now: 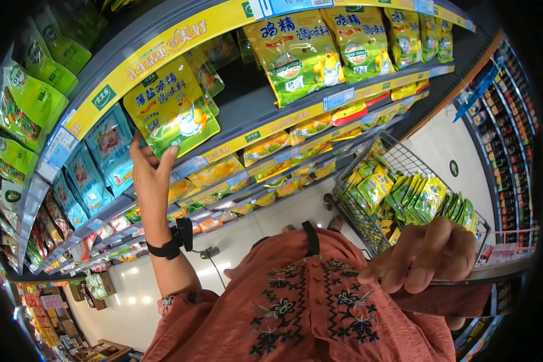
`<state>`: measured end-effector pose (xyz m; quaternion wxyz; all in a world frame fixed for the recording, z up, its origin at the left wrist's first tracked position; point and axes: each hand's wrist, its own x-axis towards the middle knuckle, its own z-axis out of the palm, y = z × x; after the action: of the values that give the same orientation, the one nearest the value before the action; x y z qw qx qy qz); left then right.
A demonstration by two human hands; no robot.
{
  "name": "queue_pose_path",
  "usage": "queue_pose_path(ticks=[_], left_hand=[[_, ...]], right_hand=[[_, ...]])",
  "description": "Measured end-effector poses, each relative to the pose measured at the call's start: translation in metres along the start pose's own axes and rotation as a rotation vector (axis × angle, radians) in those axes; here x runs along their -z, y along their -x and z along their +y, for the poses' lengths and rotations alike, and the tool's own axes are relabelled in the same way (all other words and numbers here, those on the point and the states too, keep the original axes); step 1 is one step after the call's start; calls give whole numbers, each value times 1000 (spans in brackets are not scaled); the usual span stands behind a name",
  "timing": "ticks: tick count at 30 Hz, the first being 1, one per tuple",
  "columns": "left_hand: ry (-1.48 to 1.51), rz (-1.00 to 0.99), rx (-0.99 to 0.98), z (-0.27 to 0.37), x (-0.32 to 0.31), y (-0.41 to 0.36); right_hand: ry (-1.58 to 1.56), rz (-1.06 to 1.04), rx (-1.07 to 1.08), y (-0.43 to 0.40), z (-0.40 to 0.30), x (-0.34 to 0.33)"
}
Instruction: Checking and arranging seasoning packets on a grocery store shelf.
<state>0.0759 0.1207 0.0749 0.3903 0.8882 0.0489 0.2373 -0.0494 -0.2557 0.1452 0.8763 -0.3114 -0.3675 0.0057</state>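
My left hand grips the lower edge of a yellow-green seasoning packet on a shelf, its thumb on the front and its fingers at the side and behind. More such packets stand behind it. Past a dark gap to the right, larger seasoning packets stand upright in a row. My right hand, raised near the camera at the lower right, has bent fingers; whether it holds anything I cannot tell.
A wire shopping cart full of yellow and green packets stands at the right. Blue packets fill the shelf to the left. Lower shelves hold yellow packages. A tall rack of jars lines the far right.
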Motion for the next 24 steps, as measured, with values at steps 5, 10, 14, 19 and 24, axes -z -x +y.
queue_pose_path(ticks=[5, 10, 14, 19, 24], left_hand=[[51, -17, 7, 1, -1, -1], [47, -14, -2, -2, -3, -2], [26, -6, -9, -4, -3, -2], [20, -1, -19, -5, -3, -2], [-65, 19, -25, -9, -4, -3]], right_hand=[[13, 29, -21, -1, -2, -5], [19, 32, -45, 1, -4, -8], [20, 48, -57, 2, -5, -11], [-23, 36, -45, 2, -2, -10], [-12, 25, -52, 2, -1, -10]])
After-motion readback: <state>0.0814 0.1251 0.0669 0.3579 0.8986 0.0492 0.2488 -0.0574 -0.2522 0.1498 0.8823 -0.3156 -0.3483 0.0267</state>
